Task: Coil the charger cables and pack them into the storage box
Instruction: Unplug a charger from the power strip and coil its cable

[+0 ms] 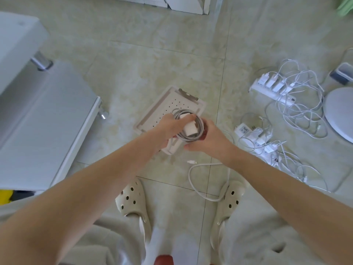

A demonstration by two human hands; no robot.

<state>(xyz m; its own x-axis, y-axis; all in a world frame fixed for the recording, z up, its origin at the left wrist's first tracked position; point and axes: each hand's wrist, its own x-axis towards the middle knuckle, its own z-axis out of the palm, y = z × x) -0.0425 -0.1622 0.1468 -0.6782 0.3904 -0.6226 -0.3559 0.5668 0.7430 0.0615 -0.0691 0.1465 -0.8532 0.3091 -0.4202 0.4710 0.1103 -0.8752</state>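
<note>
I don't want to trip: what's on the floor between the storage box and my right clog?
In the head view, a loose white cable loops there, its plug end near the storage box, its far bend reaching the right clog.

This reads as a room in a home: glossy beige marble-look floor tiles (152, 60), a low white cabinet (38, 121) on chrome legs (103, 114), a far power strip (271, 91) and a near power strip (254, 139), the 2 trailing tangled charger cables (298, 104) across the floor, and pale perforated clogs (131, 199) on the person's feet.

Pale marbled floor tiles (152, 54); white cabinet (38, 127) left.
</note>
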